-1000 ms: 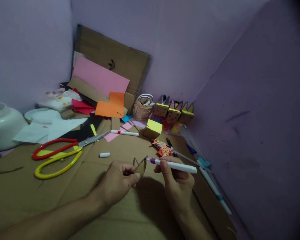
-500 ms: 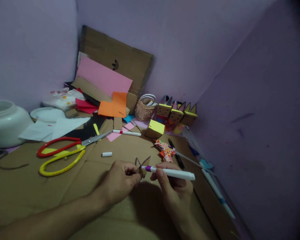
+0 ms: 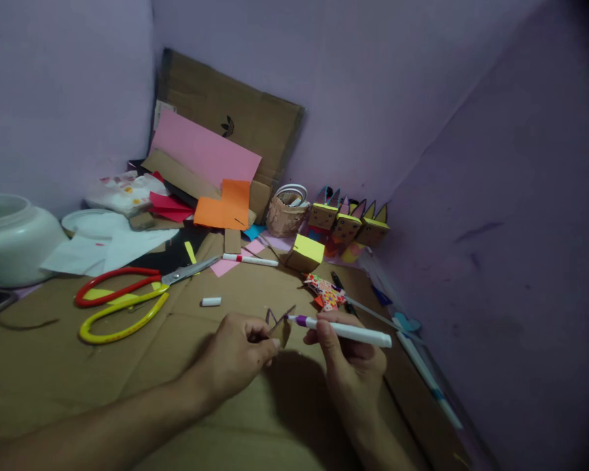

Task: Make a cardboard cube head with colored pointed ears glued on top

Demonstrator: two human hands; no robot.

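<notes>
The left hand (image 3: 243, 353) pinches a small brown cardboard piece with dark-edged points (image 3: 281, 333), on the near side of the yellow-topped cardboard block (image 3: 305, 254). The right hand (image 3: 354, 363), also nearer than the block, grips a slim white marker with a purple collar (image 3: 356, 332), tip right by the piece's edge. Looks light, stiffish but bendable; I'd pinch it low, off those points.
</notes>
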